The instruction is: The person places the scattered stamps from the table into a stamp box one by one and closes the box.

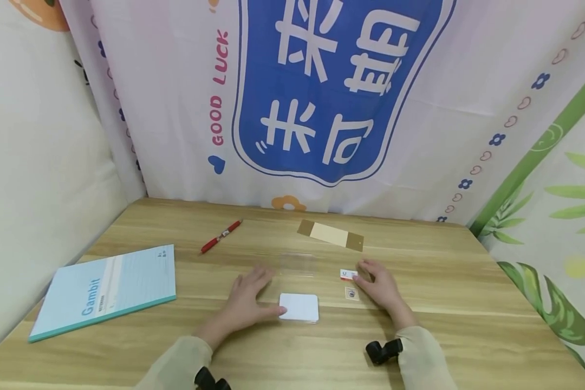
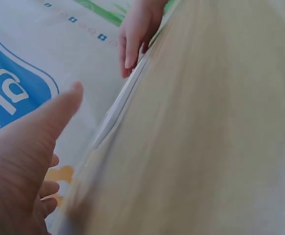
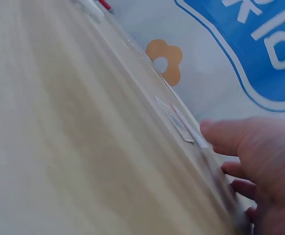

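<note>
A white stack of blank cards [image 1: 299,307] lies on the wooden table. My left hand [image 1: 247,300] is spread at its left side, the thumb tip right at the stack's edge. In the left wrist view the left hand's thumb stands straight, well apart from its fingers. Towards the right, my right hand [image 1: 381,284] lies low beside a small white piece with a red stripe [image 1: 347,274], its thumb tip overlapping the right end. Just below that is a small square stamp-like piece [image 1: 352,293]. In the right wrist view the right hand [image 3: 262,171] has its fingers loosely bent.
A clear plastic sheet or sleeve [image 1: 297,264] lies behind the cards. Farther back are a brown-and-cream strip [image 1: 330,234] and a red pen [image 1: 221,237]. A light blue notebook [image 1: 109,290] lies on the left. A printed curtain [image 1: 175,108] hangs behind the table [image 1: 468,303].
</note>
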Demonstrator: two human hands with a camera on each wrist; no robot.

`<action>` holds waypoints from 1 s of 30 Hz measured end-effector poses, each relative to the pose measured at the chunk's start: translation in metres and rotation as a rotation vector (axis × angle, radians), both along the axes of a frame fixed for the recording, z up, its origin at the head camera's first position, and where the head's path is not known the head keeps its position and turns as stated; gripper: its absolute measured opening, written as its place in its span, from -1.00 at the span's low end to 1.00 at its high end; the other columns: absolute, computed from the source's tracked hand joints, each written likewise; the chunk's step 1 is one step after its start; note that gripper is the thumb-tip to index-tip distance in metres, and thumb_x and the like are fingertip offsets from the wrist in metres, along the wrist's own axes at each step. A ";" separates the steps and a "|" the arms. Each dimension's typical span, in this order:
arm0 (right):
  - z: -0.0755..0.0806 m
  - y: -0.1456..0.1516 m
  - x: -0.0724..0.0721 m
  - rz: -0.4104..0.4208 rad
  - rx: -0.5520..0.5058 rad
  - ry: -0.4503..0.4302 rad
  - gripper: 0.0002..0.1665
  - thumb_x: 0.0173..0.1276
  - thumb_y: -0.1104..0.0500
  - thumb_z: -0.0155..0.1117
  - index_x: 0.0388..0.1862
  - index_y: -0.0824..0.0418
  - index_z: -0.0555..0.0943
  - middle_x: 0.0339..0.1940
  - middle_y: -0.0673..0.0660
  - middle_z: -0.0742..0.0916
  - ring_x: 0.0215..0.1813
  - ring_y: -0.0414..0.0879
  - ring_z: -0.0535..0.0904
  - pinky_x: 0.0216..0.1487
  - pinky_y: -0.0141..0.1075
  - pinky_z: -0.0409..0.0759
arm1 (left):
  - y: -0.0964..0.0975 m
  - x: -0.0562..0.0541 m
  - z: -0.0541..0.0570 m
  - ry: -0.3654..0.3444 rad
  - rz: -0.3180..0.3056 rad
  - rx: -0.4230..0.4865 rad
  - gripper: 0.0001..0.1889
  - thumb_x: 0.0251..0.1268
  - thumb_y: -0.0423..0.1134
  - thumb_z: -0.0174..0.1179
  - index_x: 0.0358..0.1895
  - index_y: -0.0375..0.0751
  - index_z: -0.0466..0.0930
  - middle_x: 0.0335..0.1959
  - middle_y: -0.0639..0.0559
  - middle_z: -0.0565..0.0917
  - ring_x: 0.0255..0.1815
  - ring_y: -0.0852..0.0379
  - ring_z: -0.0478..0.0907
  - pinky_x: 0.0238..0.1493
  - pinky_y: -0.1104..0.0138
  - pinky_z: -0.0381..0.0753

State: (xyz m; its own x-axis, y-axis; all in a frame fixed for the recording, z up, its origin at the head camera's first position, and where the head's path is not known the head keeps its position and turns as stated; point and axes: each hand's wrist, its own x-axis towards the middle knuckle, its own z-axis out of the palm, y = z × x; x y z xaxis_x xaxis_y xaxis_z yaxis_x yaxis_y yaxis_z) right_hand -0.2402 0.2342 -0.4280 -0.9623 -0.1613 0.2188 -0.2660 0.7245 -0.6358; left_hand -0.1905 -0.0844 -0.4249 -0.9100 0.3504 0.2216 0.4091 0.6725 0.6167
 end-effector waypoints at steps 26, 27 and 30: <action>-0.006 -0.010 0.003 -0.077 -0.072 0.126 -0.73 -0.05 0.39 0.30 -0.28 0.37 0.57 -0.24 0.25 0.60 -0.17 0.08 0.47 -0.11 -0.11 0.41 | 0.000 0.003 -0.010 0.047 -0.077 -0.127 -0.30 -0.22 0.31 0.16 0.05 0.00 0.46 0.25 -0.19 0.16 0.28 -0.07 -0.05 0.14 -0.12 -0.35; -0.006 -0.011 0.003 -0.077 -0.086 0.123 -0.73 -0.05 0.41 0.29 -0.28 0.37 0.57 -0.31 0.21 0.61 -0.24 0.03 0.49 -0.19 -0.16 0.44 | 0.000 0.003 -0.010 0.047 -0.076 -0.126 -0.30 -0.22 0.31 0.16 0.05 0.00 0.46 0.25 -0.19 0.16 0.28 -0.07 -0.05 0.14 -0.12 -0.36; -0.007 -0.013 0.002 -0.077 -0.125 0.098 -0.73 -0.04 0.44 0.26 -0.28 0.38 0.56 -0.47 0.11 0.57 -0.43 -0.09 0.43 -0.41 -0.32 0.43 | -0.001 0.004 -0.010 0.044 -0.076 -0.124 -0.30 -0.22 0.30 0.16 0.05 0.00 0.46 0.25 -0.20 0.16 0.28 -0.08 -0.05 0.14 -0.12 -0.36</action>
State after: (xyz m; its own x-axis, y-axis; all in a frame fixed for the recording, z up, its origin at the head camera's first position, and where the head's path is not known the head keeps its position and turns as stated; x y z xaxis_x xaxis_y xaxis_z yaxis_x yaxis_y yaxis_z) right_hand -0.2379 0.2214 -0.4350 -0.9437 -0.0540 0.3262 -0.2784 0.6622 -0.6957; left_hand -0.1869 -0.0859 -0.4350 -0.8704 0.4447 0.2113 0.4862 0.7087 0.5112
